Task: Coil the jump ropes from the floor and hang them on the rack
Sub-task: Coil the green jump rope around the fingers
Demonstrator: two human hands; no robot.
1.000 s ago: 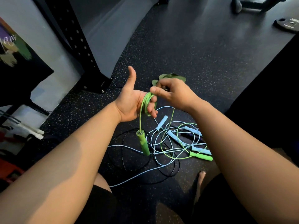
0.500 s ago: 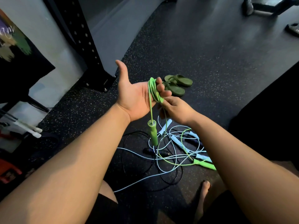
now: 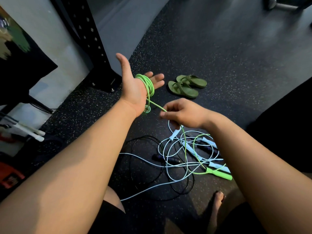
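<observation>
A green jump rope [image 3: 148,84] is wound in several loops around the palm of my left hand [image 3: 135,85], whose fingers and thumb are spread. One green handle [image 3: 146,109] hangs just below that wrist. My right hand [image 3: 183,114] pinches the green cord a little lower and to the right; the cord runs down to the other green handle [image 3: 219,173] on the floor. Light blue ropes [image 3: 170,164] and a black rope [image 3: 135,149] lie tangled on the floor under my right forearm.
A black perforated rack upright [image 3: 87,36] stands on a bolted base at the upper left, against a grey wall. A pair of green sandals [image 3: 187,86] lies beyond my hands. My bare foot [image 3: 217,205] rests near the rope pile. Gym gear sits at far left.
My left hand has lifted and turned away with more green loops around it. My right hand dropped down and right, drawing the cord taut. The hanging handle rose to the wrist.
</observation>
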